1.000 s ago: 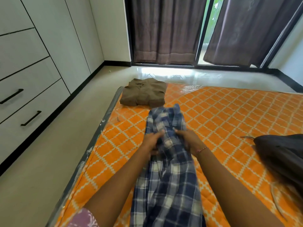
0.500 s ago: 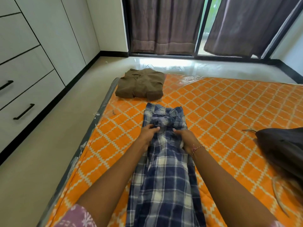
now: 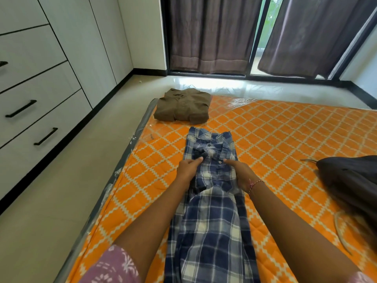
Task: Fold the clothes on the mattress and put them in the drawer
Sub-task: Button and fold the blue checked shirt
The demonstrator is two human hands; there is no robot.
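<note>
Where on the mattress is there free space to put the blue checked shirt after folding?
The widest bare patch of the mattress lies right of the checked shirt, between it and the dark garment. A narrower strip runs along the left edge. The far left corner is crowded: the folded brown shirt lies there.

Three garments are lying on the mattress (image 3: 285, 139): one blue plaid shirt (image 3: 210, 217), one folded brown shirt (image 3: 183, 105) beyond it, and one dark garment (image 3: 350, 180) to its right. Two hands are showing. Two drawer handles (image 3: 46, 136) are showing in full left of the mattress.
</note>
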